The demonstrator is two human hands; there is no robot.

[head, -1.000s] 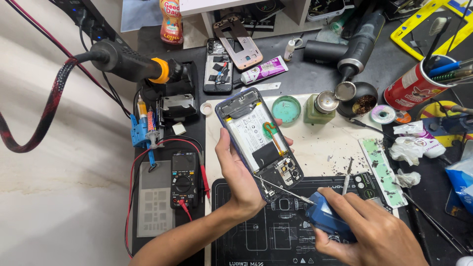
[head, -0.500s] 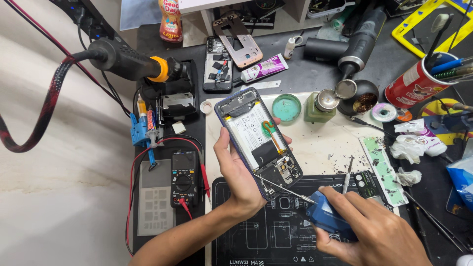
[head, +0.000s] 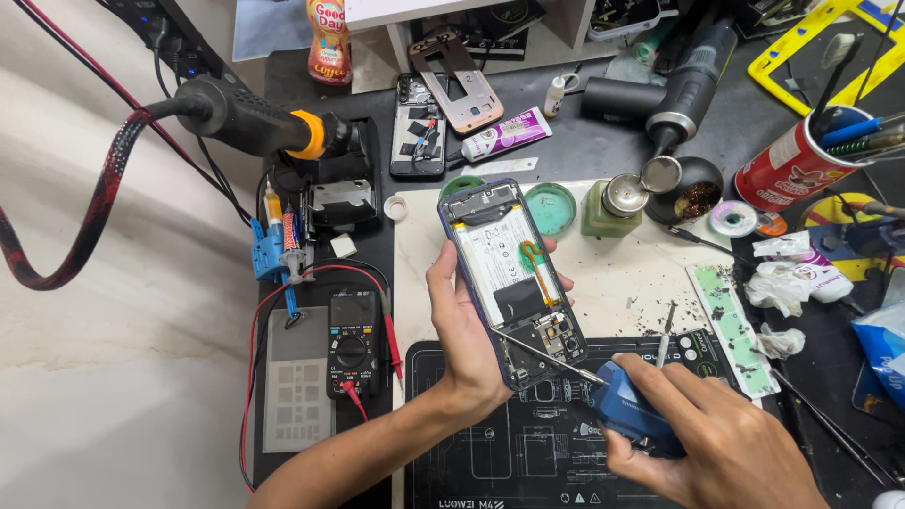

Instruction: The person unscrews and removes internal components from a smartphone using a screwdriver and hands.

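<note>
Left hand wraps the opened phone from its left side, thumb on the near edge, fingertips showing past the right edge; the phone is lifted and tilted, back cover off, battery and orange flex visible. It sits over the near-middle of the pale work mat, lower end above the black repair mat at the bench's near edge.

Right hand is closed round a blue electric screwdriver at the near right of the black mat. Its thin bit runs up-left and the tip meets the lower board area of the phone.

Multimeter with red lead lies left of the black mat, a grey stencil plate beside it. Hot-air handle with orange ring rests at the far left in its stand. Green lid and green bottle stand at the far edge of the pale mat. Red can holding tools sits at the far right. A loose tweezer lies on the pale mat just right of the phone. Second dismantled phone lies at the far middle.
</note>
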